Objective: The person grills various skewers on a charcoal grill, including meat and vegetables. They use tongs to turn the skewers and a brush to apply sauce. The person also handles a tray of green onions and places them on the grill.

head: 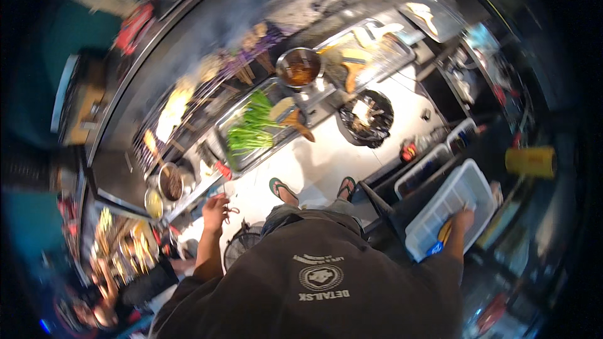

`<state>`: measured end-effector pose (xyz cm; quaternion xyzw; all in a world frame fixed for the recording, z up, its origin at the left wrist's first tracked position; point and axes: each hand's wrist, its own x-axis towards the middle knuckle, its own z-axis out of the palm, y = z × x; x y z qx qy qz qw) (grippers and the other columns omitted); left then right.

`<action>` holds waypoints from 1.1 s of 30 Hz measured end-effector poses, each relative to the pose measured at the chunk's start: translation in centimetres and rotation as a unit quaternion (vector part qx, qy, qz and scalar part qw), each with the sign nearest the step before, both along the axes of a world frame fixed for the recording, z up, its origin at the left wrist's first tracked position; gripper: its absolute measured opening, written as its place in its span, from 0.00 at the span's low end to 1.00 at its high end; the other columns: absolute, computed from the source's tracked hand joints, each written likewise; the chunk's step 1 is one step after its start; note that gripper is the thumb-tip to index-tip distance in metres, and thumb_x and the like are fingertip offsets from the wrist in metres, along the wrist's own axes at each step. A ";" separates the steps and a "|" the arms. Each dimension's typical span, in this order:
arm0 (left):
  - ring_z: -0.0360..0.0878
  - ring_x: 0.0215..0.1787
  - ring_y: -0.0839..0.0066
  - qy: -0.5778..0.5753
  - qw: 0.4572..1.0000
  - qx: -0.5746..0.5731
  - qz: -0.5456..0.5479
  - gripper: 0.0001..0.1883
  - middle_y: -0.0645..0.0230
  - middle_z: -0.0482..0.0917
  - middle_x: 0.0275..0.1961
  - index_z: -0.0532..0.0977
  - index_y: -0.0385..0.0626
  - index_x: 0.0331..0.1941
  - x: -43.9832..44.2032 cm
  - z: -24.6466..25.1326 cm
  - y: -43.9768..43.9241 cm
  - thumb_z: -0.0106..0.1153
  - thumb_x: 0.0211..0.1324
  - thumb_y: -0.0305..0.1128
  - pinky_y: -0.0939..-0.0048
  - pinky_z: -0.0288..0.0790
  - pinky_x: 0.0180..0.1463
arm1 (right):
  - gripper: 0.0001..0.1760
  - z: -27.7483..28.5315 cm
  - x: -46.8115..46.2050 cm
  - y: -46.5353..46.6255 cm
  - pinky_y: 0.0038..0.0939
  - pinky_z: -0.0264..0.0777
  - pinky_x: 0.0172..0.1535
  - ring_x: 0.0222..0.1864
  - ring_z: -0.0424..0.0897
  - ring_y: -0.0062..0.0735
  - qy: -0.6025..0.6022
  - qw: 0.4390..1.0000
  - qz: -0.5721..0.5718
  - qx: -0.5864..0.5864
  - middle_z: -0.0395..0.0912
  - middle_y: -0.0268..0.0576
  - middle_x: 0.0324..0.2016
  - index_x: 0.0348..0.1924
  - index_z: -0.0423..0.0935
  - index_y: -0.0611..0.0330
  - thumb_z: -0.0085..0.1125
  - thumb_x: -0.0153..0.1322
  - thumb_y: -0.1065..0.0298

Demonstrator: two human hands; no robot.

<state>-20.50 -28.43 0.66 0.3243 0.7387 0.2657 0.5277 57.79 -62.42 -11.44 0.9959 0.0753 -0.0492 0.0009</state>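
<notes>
My left hand (215, 212) is raised beside the grill counter. Its fingers grip a small looped tool (232, 216) that resembles scissors, though blur hides the details. On my right, my right hand (464, 219) reaches over a translucent plastic bin (476, 179). The fingertips are blurred, and I cannot tell whether they hold anything. A yellow item (444, 231) and a blue packet (434, 248) lie near that wrist, inside the bin. Ahead, a metal tray holds green leafy stalks (252, 127) and a wood-handled brush (297, 122).
Flames (176, 108) rise from a long charcoal grill carrying skewers (245, 66). A steel pot of red-brown sauce (300, 68) stands near another tray with brushes (353, 63). A black-lined waste bin (367, 120) and a fan (242, 242) are on the floor. Another person (94, 306) is at lower left.
</notes>
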 end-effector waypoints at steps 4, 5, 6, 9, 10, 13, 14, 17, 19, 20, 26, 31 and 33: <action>0.75 0.26 0.81 -0.010 0.999 0.027 -0.034 0.12 0.65 0.83 0.37 0.77 0.39 0.49 6.9 2.3 -2.0 0.54 0.69 0.33 0.79 0.68 0.27 | 0.16 4.6 0.0 0.2 0.44 0.77 0.44 0.37 0.85 0.51 0.052 0.988 0.072 0.126 0.86 0.55 0.34 0.40 0.86 0.63 0.63 0.70 0.59; 0.75 0.26 0.81 -0.025 0.997 0.036 -0.061 0.12 0.67 0.83 0.36 0.77 0.40 0.49 7.8 2.2 -2.1 0.55 0.69 0.34 0.79 0.68 0.27 | 0.16 6.3 -0.2 0.7 0.43 0.77 0.44 0.36 0.85 0.50 0.059 0.980 0.075 0.175 0.86 0.55 0.34 0.42 0.86 0.64 0.64 0.70 0.60; 0.76 0.27 0.82 -0.008 0.997 0.035 -0.069 0.11 0.67 0.83 0.36 0.78 0.40 0.48 8.5 1.7 -2.3 0.55 0.69 0.34 0.79 0.68 0.28 | 0.16 8.4 -0.5 1.6 0.42 0.77 0.43 0.35 0.85 0.47 0.040 0.971 0.121 0.200 0.86 0.53 0.33 0.43 0.85 0.65 0.63 0.71 0.61; 0.81 0.31 0.74 0.102 0.988 0.085 -0.084 0.11 0.62 0.84 0.37 0.79 0.39 0.45 9.8 -1.6 -1.2 0.57 0.68 0.36 0.73 0.74 0.34 | 0.13 16.7 -2.6 6.0 0.35 0.77 0.44 0.36 0.84 0.36 0.073 0.947 0.169 0.263 0.86 0.49 0.34 0.45 0.84 0.65 0.61 0.74 0.66; 0.85 0.39 0.60 0.223 0.955 0.155 -0.119 0.15 0.53 0.85 0.39 0.79 0.38 0.44 9.8 -2.9 -0.5 0.60 0.66 0.40 0.65 0.77 0.44 | 0.11 19.2 -4.0 8.6 0.35 0.77 0.44 0.38 0.84 0.37 0.078 0.923 0.214 0.310 0.86 0.49 0.37 0.45 0.84 0.66 0.61 0.74 0.69; 0.83 0.51 0.51 0.338 0.911 0.065 -0.229 0.29 0.43 0.83 0.46 0.79 0.34 0.45 10.4 -6.9 3.1 0.59 0.62 0.55 0.57 0.75 0.54 | 0.09 24.7 -10.3 18.2 0.34 0.75 0.49 0.43 0.81 0.38 0.042 0.806 0.440 0.395 0.84 0.47 0.40 0.43 0.82 0.66 0.59 0.71 0.80; 0.81 0.53 0.50 0.222 0.947 -0.044 -0.227 0.29 0.42 0.82 0.49 0.79 0.34 0.46 10.3 -7.6 4.5 0.58 0.63 0.55 0.55 0.74 0.56 | 0.12 25.5 -13.0 22.0 0.33 0.75 0.49 0.42 0.81 0.39 0.026 0.752 0.528 0.395 0.84 0.47 0.41 0.42 0.83 0.64 0.58 0.67 0.85; 0.82 0.52 0.54 0.309 0.903 -0.011 -0.297 0.29 0.44 0.81 0.51 0.78 0.35 0.48 9.6 -7.3 5.6 0.58 0.63 0.55 0.55 0.75 0.56 | 0.14 26.1 -22.7 30.7 0.32 0.75 0.48 0.44 0.81 0.37 0.118 0.660 0.658 0.343 0.83 0.45 0.41 0.42 0.86 0.59 0.61 0.65 0.81; 0.84 0.43 0.62 0.389 0.843 0.216 -0.302 0.27 0.50 0.83 0.47 0.76 0.36 0.52 8.9 -5.4 5.0 0.58 0.65 0.52 0.60 0.78 0.48 | 0.13 24.9 -29.6 35.9 0.36 0.73 0.55 0.48 0.80 0.38 0.087 0.478 0.821 0.300 0.82 0.44 0.45 0.42 0.86 0.56 0.58 0.66 0.74; 0.84 0.40 0.64 0.204 0.925 0.189 -0.260 0.27 0.52 0.83 0.46 0.75 0.35 0.53 8.7 -4.1 5.1 0.56 0.67 0.51 0.63 0.79 0.45 | 0.14 23.7 -33.8 38.0 0.36 0.71 0.56 0.50 0.79 0.38 0.089 0.406 0.846 0.334 0.82 0.40 0.46 0.43 0.84 0.55 0.56 0.66 0.71; 0.83 0.39 0.71 -0.450 0.892 -0.046 -0.005 0.19 0.59 0.83 0.44 0.73 0.38 0.52 5.7 0.7 2.9 0.42 0.77 0.43 0.69 0.80 0.44 | 0.06 14.0 -53.4 44.7 0.33 0.70 0.47 0.42 0.75 0.31 0.010 0.221 0.930 0.293 0.75 0.30 0.34 0.31 0.79 0.52 0.56 0.63 0.63; 0.82 0.38 0.73 -0.511 0.839 0.000 0.188 0.11 0.65 0.82 0.37 0.75 0.40 0.42 3.5 -3.0 1.3 0.50 0.74 0.36 0.71 0.80 0.45 | 0.10 9.8 -58.5 45.8 0.30 0.68 0.47 0.42 0.75 0.28 0.000 0.181 0.948 0.261 0.76 0.30 0.37 0.35 0.80 0.50 0.57 0.62 0.62; 0.81 0.36 0.75 -0.527 0.825 0.000 0.206 0.10 0.67 0.82 0.37 0.75 0.42 0.42 2.8 -3.8 0.5 0.51 0.74 0.36 0.72 0.79 0.43 | 0.10 10.4 -59.5 45.8 0.31 0.68 0.47 0.42 0.75 0.28 0.004 0.163 0.950 0.267 0.76 0.30 0.37 0.35 0.80 0.50 0.57 0.63 0.61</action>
